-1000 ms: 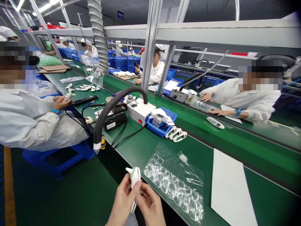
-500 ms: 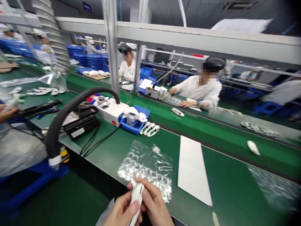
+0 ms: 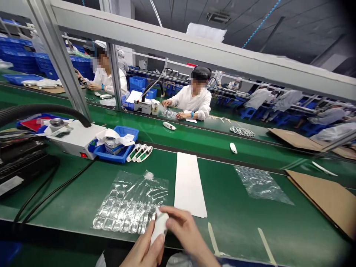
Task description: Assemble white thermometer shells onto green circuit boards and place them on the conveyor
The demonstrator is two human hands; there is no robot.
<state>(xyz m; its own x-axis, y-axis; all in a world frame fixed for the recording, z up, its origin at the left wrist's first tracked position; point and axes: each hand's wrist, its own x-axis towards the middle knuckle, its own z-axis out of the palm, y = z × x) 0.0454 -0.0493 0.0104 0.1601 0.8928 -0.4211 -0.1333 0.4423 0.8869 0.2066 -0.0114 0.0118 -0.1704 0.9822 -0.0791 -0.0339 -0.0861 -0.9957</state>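
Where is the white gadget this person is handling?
In the head view, the white gadget is low, slightly left of centre: held in the left hand, right hand touching it, at the lower right of the clear plastic sheet.

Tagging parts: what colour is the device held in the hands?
The device is mostly white, seen in the head view.

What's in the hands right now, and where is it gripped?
A white handheld device. The left hand grips its lower body, thumb across it; the right hand has fingers at the upper, pointed end, whether gripping is unclear.
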